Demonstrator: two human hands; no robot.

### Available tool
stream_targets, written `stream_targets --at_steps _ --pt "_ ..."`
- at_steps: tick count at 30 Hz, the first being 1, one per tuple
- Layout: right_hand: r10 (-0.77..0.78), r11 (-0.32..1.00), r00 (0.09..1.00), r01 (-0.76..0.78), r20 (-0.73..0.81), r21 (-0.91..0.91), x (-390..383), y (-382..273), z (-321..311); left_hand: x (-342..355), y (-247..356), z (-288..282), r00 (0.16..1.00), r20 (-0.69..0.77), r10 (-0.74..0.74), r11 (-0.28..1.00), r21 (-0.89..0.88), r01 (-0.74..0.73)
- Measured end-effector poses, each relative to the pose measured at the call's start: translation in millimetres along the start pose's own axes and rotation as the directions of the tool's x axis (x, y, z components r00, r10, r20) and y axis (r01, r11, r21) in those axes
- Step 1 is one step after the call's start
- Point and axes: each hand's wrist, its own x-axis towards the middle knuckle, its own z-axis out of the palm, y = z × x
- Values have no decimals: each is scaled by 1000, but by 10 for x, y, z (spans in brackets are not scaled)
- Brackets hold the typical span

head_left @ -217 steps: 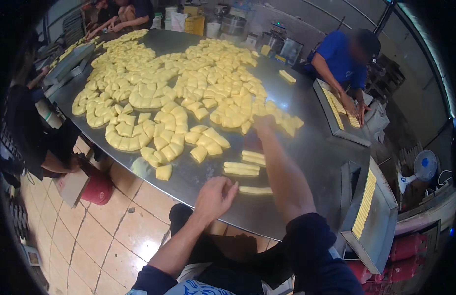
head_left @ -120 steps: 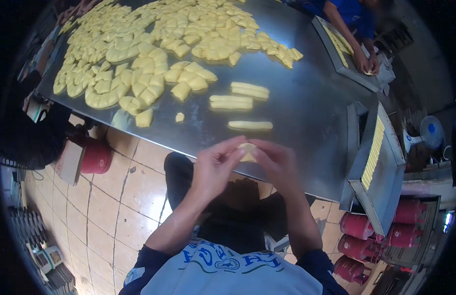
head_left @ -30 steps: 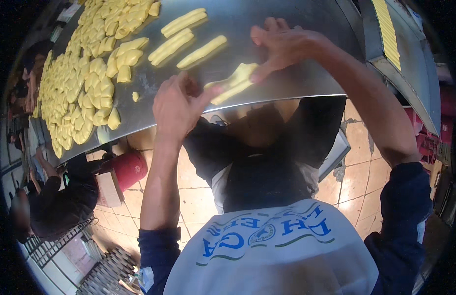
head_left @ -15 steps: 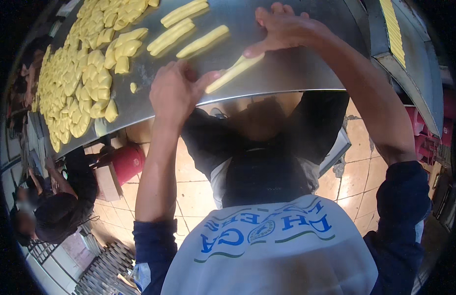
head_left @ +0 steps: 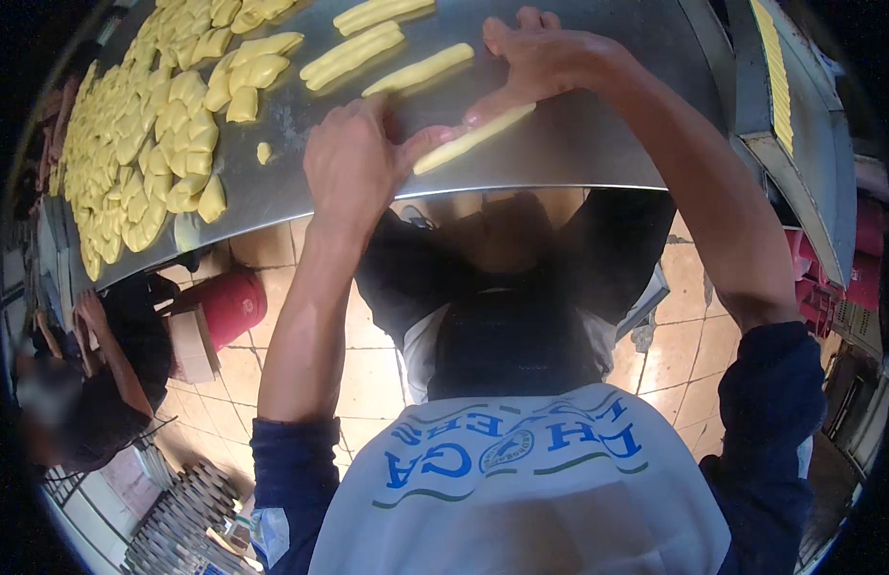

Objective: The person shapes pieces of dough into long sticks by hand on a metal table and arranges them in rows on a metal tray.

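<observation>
A strip of pale yellow dough [head_left: 488,134] lies slantwise near the front edge of the steel table [head_left: 598,144]. My left hand [head_left: 353,158] rests on the table at the strip's left end, its thumb stretched right along the dough's upper side; its other fingers are partly hidden. From the right reaches my right hand [head_left: 540,65], fingers spread on the metal, with its thumb tip meeting the left thumb at the strip. Neither hand wraps around the dough. Just beyond lie another dough strip [head_left: 421,70], a thicker dough roll [head_left: 353,56] and a third roll [head_left: 382,13].
Many dough pieces [head_left: 143,134] cover the table's left side, with a small scrap [head_left: 263,152] apart from them. A metal frame [head_left: 799,192] stands at the right. At the lower left, a person [head_left: 109,374] is near a red bucket [head_left: 236,307] and a cardboard box [head_left: 193,345].
My thumbs have come together over the strip, the right one sliding down and left. The whole view has shifted slightly, and the person at the left has moved an arm.
</observation>
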Motion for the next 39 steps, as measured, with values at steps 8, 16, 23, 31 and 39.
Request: stream_targets --at_steps 8,16,23,31,39 --pt "-102 995 979 102 -177 -5 82 149 116 -16 -18 -59 998 30 -48 997 -62 50" --pt "-49 996 970 64 -237 56 169 242 196 84 1 -94 998 34 -49 999 0 49" --pt "-31 996 943 57 -331 70 186 448 301 11 -92 48 989 -120 84 996 49 -78" --pt "-211 941 853 309 -478 136 174 546 327 24 -287 47 971 -214 -111 940 -340 32" --pt "-481 747 630 658 -609 91 264 164 236 113 -299 -75 998 -59 -9 941 -337 -12"
